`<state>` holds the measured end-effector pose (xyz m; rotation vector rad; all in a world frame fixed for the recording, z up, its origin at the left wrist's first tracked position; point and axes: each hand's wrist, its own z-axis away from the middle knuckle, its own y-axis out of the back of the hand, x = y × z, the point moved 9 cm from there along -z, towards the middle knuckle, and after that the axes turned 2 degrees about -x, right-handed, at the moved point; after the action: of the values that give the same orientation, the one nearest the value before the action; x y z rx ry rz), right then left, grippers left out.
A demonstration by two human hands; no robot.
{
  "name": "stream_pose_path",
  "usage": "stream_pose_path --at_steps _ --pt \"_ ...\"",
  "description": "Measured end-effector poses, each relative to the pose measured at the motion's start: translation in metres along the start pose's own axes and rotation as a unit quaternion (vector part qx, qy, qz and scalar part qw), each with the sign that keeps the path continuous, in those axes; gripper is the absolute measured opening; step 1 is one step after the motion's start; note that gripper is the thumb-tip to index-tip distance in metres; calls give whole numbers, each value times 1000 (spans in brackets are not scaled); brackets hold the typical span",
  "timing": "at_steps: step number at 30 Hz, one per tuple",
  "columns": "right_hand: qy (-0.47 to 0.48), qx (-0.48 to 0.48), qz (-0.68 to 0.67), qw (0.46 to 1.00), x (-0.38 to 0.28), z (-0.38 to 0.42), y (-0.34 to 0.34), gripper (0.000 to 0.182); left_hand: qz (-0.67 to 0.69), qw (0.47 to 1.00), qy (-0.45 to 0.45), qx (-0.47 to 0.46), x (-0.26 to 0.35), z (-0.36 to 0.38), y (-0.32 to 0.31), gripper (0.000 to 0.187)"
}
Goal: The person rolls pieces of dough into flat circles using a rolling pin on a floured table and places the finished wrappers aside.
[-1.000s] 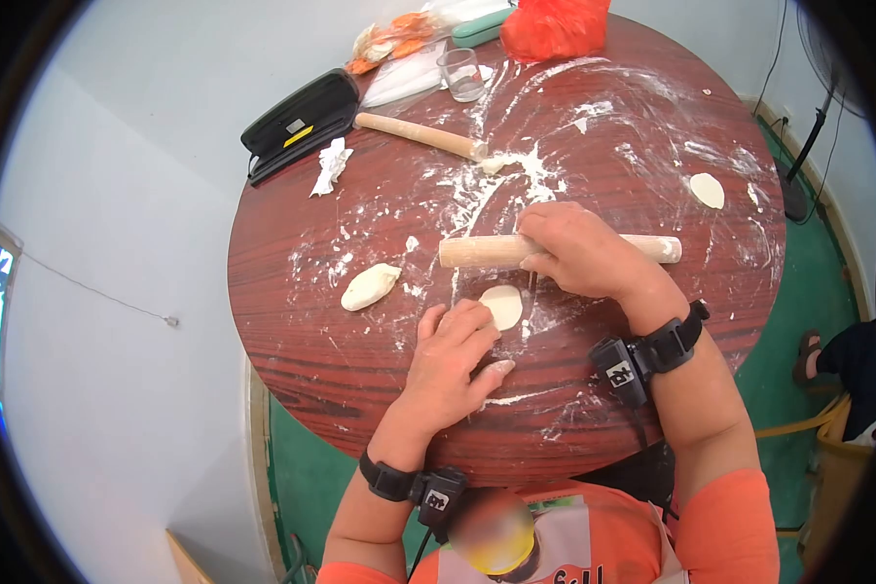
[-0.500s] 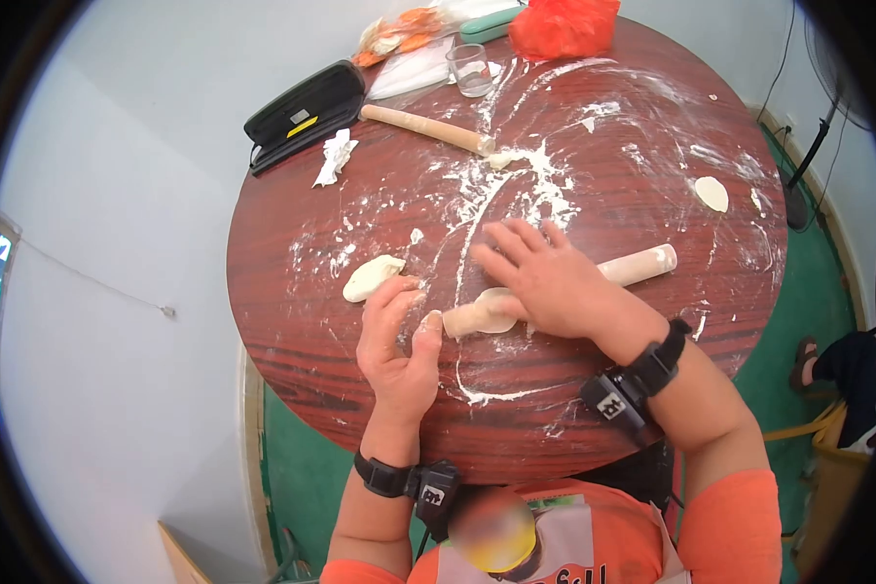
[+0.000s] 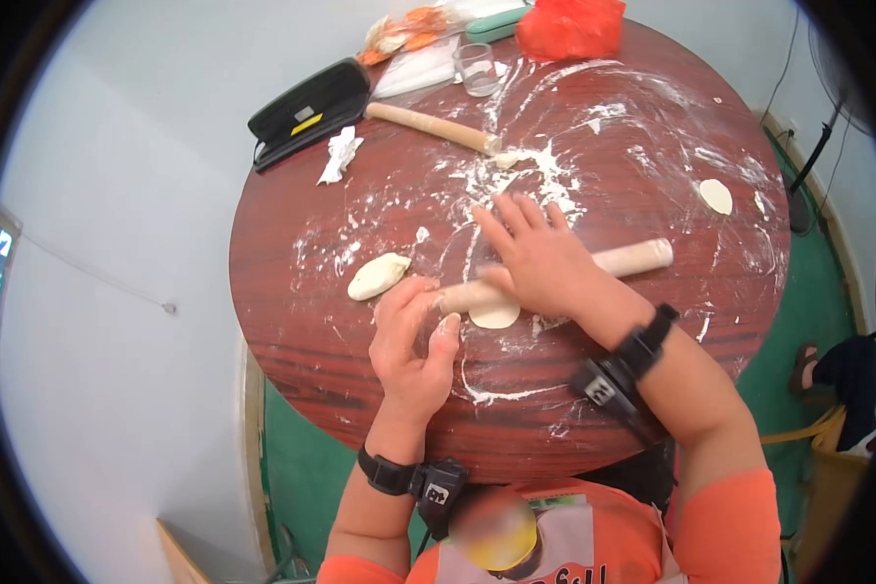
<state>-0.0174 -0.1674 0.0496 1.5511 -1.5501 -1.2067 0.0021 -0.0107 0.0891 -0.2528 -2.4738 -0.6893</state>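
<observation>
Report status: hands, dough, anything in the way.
Right hand open, palm-down over rolling pin; left hand at its left end, grip unclear. Dough disc partly under pin. Dough lump beside left hand, apart from pin; no blockage seen.

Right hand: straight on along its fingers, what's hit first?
Past the loose flour, the right hand would probably meet the far rolling pin, near its end by the small dough scrap. Height above the table is hard to judge; it might pass over.
</observation>
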Motion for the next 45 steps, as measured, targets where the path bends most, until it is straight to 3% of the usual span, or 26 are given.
stream_pose_path --at_steps 5,6,8,9,11,15,20,23,24,28,31,34,36,37,38,39,41,42,43,45 --pt "-12 114 -108 988 24 -7 25 43 -3 1000 -3 -29 8 2 -5 28" --pt "31 61 -130 989 19 -3 21 39 -2 1000 -1 -28 7 3 -5 28" --pt "86 -34 -154 984 8 5 13 31 0 994 26 -109 1 6 -19 30" --pt "87 -34 -154 984 7 5 12 31 0 994 26 -109 2 5 -21 30" --pt "72 -41 -109 991 6 5 7 26 -83 974 -20 -210 13 7 -45 33" --pt "61 -31 -69 995 15 -3 1 21 -117 942 -28 -313 12 12 -64 32" --pt "15 -68 -127 989 26 -5 18 20 -100 944 -34 -311 11 12 -59 27" --pt "58 -29 -199 978 23 3 7 25 -86 947 -18 -308 8 12 -56 25" --pt "72 -45 -171 982 20 3 4 32 -74 949 -11 -307 7 12 -56 24" --pt "142 -88 -89 982 -5 9 -3 27 -78 950 -16 -302 9 11 -55 23" --pt "93 -99 -54 989 0 4 -6 24 -73 948 -19 -308 10 11 -55 22" --pt "76 -112 -94 986 4 7 10 20 -66 958 -22 -277 12 9 -45 18" --pt "102 -127 -101 981 -7 12 13 18 21 999 -15 -48 8 0 -1 16" --pt "125 -140 -107 976 -15 17 14 16 21 999 -13 -48 7 0 0 16" --pt "139 -225 -73 962 -27 23 4 29 59 998 12 11 1 0 12 17" --pt "139 -228 -74 961 -31 28 -4 29 97 992 37 72 -5 2 22 17" --pt "174 -39 -55 982 -42 30 10 51 89 993 33 65 -7 3 22 19" --pt "160 -76 -26 984 -39 21 2 62 81 995 21 52 -4 2 18 18" --pt "163 -78 -24 983 -37 12 -3 62 73 997 9 39 1 1 15 18" --pt "59 -69 -9 996 -16 -10 -13 62 74 996 12 41 2 2 14 19"
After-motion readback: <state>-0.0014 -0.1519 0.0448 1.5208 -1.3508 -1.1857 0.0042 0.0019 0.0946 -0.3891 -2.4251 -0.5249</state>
